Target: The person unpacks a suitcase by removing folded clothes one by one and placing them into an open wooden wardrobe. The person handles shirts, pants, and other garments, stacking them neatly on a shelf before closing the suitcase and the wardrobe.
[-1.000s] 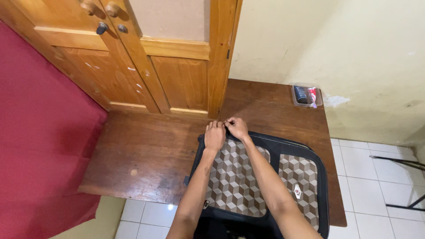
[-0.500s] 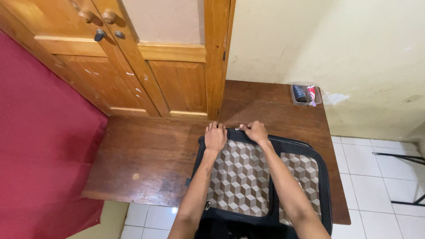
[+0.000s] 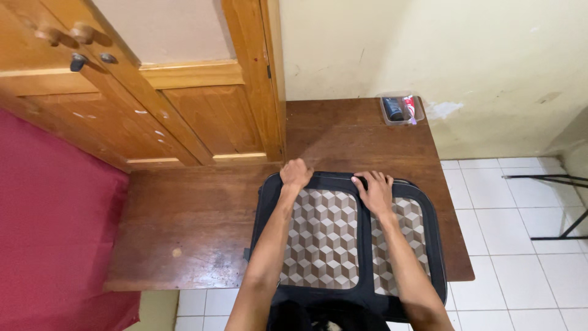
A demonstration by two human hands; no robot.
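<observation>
Bag: a black suitcase [image 3: 343, 245] with cube-patterned panels lies flat on the wooden tabletop [image 3: 196, 214], its near end over the edge.
Left hand [image 3: 296, 174]: grip curled over the bag's far rim.
Right hand [image 3: 375, 191]: fingers spread, pressing flat on the bag's top edge.
Far corner: a clear plastic box [image 3: 401, 109], well apart.

The room is evenly and fairly brightly lit by soft, warm indoor light. The dark brown wooden tabletop [image 3: 202, 208] carries a dull sheen near its front edge, and a small bright glare spot sits on the white tiled floor [image 3: 520, 245]. Shadows are faint and short under the forearms. Focus is sharp throughout. The wide lens bends the orange-brown wooden door [image 3: 184, 116] at the frame edges.
</observation>
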